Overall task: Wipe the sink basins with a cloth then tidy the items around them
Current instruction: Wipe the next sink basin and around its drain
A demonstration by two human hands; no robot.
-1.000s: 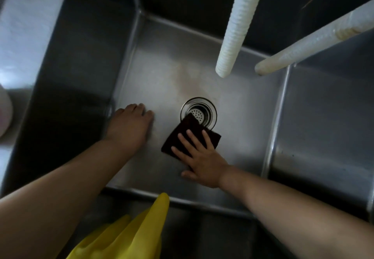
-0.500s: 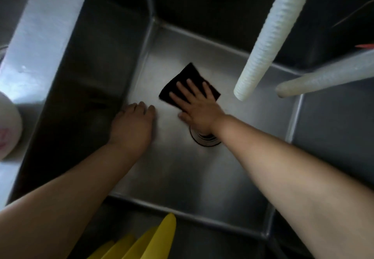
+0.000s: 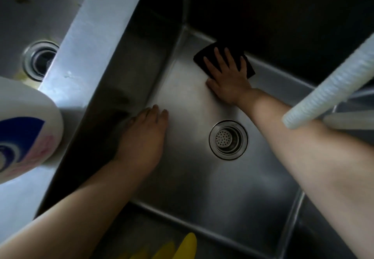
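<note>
In the sink basin (image 3: 202, 188), the cloth (image 3: 245, 64) lies at the far wall behind the drain (image 3: 228, 139), with a bottle (image 3: 26, 129) on the left rim.

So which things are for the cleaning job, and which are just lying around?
For the job: dark cloth under the right hand; sink basin; left hand resting flat on its floor.

Lying about: white bottle, white ribbed hose, yellow glove.

Two bare forearms, left hand (image 3: 144, 135) and right hand (image 3: 226, 78) ungloved, sleeveless
</note>
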